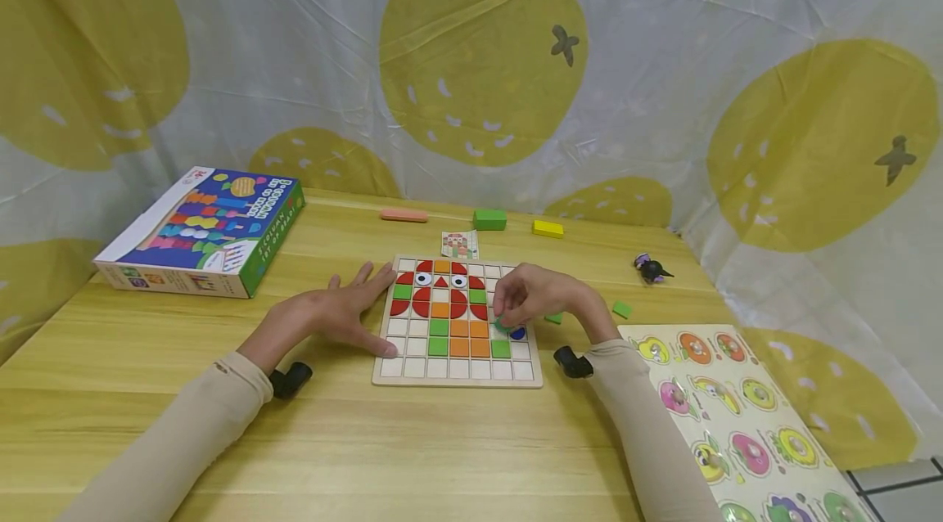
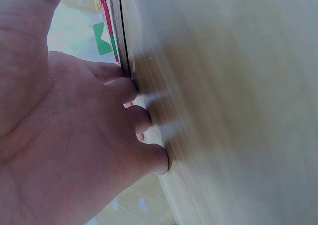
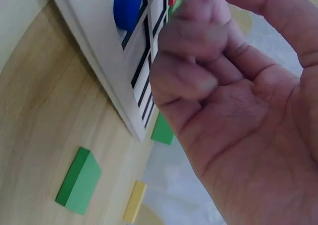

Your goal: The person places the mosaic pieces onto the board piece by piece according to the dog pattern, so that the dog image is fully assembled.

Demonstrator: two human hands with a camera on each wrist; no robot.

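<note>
A wooden grid board [image 1: 457,382] lies on the table with red, orange and green tiles set in it as a face with round eyes and a body. My right hand [image 1: 543,297] pinches a small green piece [image 1: 503,326] between thumb and fingertips, close over the right side of the grid. A blue round piece [image 1: 518,334] is on the board just beside those fingertips. At the board's left edge rests my left hand [image 1: 342,316], fingers spread and thumb touching the lower left corner area. The left wrist view shows its fingertips [image 2: 159,160] down at the tabletop.
Behind the board lie a picture card [image 1: 460,245], a green block [image 1: 489,220], a yellow block [image 1: 548,229] and a salmon-coloured stick [image 1: 403,216]. A toy box [image 1: 243,219] stands left. Rightward are a green tile [image 1: 622,309], a dark figurine [image 1: 651,269] and a fruit puzzle [image 1: 725,379].
</note>
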